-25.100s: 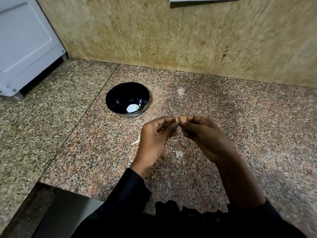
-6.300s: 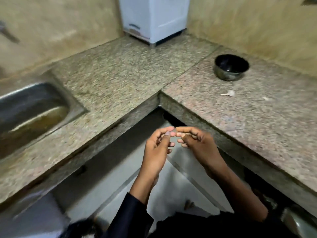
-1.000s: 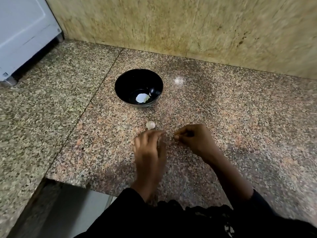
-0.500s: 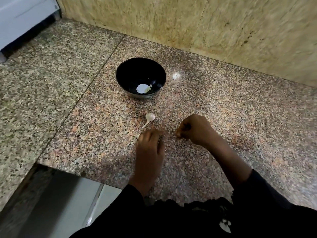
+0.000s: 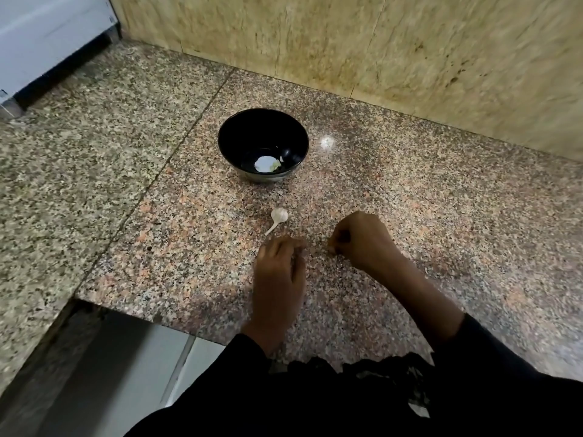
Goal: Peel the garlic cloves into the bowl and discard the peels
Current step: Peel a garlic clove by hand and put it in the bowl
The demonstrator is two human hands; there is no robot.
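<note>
A black bowl [image 5: 263, 134] stands on the granite counter [image 5: 441, 216] with a peeled white garlic clove [image 5: 265, 164] in its bottom. A small garlic piece with a thin stem [image 5: 279, 216] lies on the counter in front of the bowl. My left hand [image 5: 279, 272] lies palm down just below that piece, fingertips on the counter, blurred by motion. My right hand [image 5: 362, 239] is to the right of it, fingers curled under with the fingertips down on the stone. Nothing shows inside the right hand's curl.
A tiled wall [image 5: 378, 42] rises right behind the counter. A white appliance [image 5: 47, 36] stands at the far left. The counter's front edge [image 5: 132, 313] drops to the floor at the lower left.
Both hands have stayed low on the counter, shifting slightly. The view has tilted, so the bowl and the garlic piece sit a little further from my hands.
</note>
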